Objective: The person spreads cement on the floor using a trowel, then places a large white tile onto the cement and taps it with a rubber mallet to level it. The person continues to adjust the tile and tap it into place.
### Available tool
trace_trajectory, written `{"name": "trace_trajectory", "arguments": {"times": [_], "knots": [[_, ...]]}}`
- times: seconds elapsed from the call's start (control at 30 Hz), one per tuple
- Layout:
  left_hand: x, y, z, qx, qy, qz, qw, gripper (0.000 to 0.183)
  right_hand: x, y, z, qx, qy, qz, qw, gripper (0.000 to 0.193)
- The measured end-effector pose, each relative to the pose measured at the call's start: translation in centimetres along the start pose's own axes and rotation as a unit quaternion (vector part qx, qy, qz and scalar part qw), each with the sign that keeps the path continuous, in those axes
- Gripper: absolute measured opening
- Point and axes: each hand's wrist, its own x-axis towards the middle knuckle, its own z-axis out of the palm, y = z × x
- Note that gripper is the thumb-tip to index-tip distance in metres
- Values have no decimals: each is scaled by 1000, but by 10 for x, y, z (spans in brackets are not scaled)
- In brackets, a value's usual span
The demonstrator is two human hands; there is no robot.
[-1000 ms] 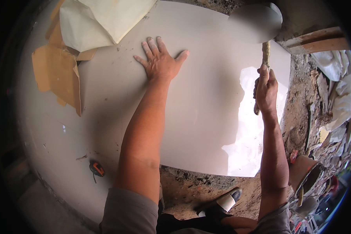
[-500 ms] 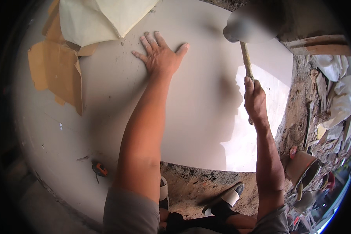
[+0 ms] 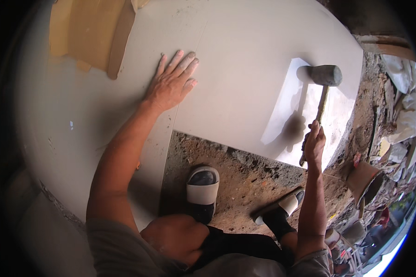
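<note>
My right hand (image 3: 314,144) grips the wooden handle of a rubber mallet (image 3: 327,75). The mallet's grey head is over the right part of a large pale tile (image 3: 235,78), close to its own shadow; whether it touches the surface I cannot tell. My left hand (image 3: 170,84) lies with straight fingers on the pale surface, next to a thin seam between this tile and the tiled area on the left. Nothing is held in it. Sunlight falls on the tile beneath the mallet.
Folded cardboard (image 3: 94,34) lies at the far left. Bare soil (image 3: 245,184) borders the tile's near edge, where my sandalled feet stand. To the right are a tilted bucket (image 3: 361,181), pale plastic sheeting (image 3: 409,115) and rubble. A wooden piece (image 3: 388,47) sits at the far right.
The mallet has come down from a raised position and shifted right. My left hand has slid nearer and to the left, towards the seam. My view has shifted, showing more soil and both feet.
</note>
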Motion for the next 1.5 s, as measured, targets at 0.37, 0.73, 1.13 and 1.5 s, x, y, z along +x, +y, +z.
{"name": "trace_trajectory", "arguments": {"times": [0.37, 0.73, 1.13, 1.5], "knots": [[-62, -11, -15, 9, -63, -11, 998, 70, -41, -1, 15, -34, -14, -7, 999, 63], [-76, -12, -24, 9, -79, -34, 996, 72, -57, -10, 34, -22, -125, -40, 991, 67], [-46, 5, -22, 14, -105, -41, 994, 79, -81, -19, 28, 75, -160, 26, 984, 64], [-46, -6, -28, 35, -85, 11, 996, 73, -63, -26, -149, -346, -149, -219, 900, 45]]}}
